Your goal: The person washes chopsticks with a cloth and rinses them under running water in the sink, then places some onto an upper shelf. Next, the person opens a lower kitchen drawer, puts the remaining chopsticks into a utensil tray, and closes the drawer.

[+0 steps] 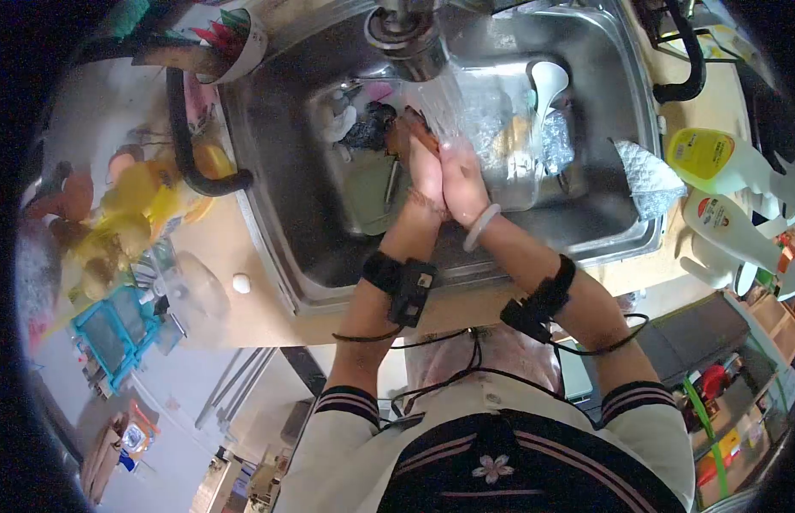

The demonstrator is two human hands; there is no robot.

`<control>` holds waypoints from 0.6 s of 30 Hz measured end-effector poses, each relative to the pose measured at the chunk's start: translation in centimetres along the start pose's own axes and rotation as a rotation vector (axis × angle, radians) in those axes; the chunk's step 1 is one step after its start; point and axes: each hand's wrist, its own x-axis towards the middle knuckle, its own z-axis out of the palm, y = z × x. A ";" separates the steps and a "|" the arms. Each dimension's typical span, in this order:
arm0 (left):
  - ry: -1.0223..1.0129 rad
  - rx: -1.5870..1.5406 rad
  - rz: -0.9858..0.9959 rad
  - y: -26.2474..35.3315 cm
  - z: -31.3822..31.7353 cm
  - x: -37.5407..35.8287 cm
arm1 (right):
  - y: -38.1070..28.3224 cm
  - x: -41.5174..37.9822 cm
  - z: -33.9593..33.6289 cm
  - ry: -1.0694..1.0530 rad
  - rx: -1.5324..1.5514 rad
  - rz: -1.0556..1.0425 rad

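Note:
Under the stream from the faucet (406, 38), my left hand (425, 167) and my right hand (463, 175) are side by side, touching along their edges over the sink. The fingers of my left hand stretch up and left, looking brownish-orange in shadow. My right hand's fingers lie partly behind the splashing water and seem extended. No held object can be made out. Beneath lies a clear plastic container (521, 192), with a white ladle or spoon (549, 81) beside it. A dark crumpled thing (372, 126) sits left of my fingers.
The steel sink (282, 222) has a raised rim. A silvery cloth or pad (650, 179) hangs over its right edge. A yellow spray bottle (709, 160) and a white bottle (727, 227) stand at the right. Yellow packages (150, 201) lie left, and a black curved handle (188, 154) reaches the rim.

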 end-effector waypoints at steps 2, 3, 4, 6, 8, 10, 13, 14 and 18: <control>-0.004 0.006 -0.030 0.6 1.3 0.1 | -0.3 2.1 -1.8 -0.137 0.303 0.271; -0.007 0.065 -0.052 0.6 1.3 0.3 | -1.4 3.5 -2.6 -0.110 0.582 0.482; 0.001 0.125 -0.081 0.6 1.1 0.0 | -1.8 2.9 -3.0 -0.129 0.456 0.434; 0.283 -0.104 -0.378 3.1 1.0 1.8 | 1.3 0.0 -1.4 -0.169 -0.005 -0.053; 0.004 -0.046 -0.063 -0.1 -0.5 2.3 | 0.1 1.2 -2.6 -0.216 0.300 0.126; -0.020 0.007 0.089 -1.0 2.0 0.3 | 0.3 2.7 -4.0 -0.305 0.605 0.502; 0.029 -0.030 -0.161 2.5 0.6 0.8 | 1.1 0.0 -4.3 -0.359 0.273 -0.036; -0.038 -0.102 -0.158 1.7 -0.2 1.7 | 3.1 -0.4 -3.9 -0.300 0.161 -0.221; -0.323 -0.563 -0.232 -0.6 -2.7 3.3 | 3.2 2.5 -4.2 -0.231 0.033 -0.064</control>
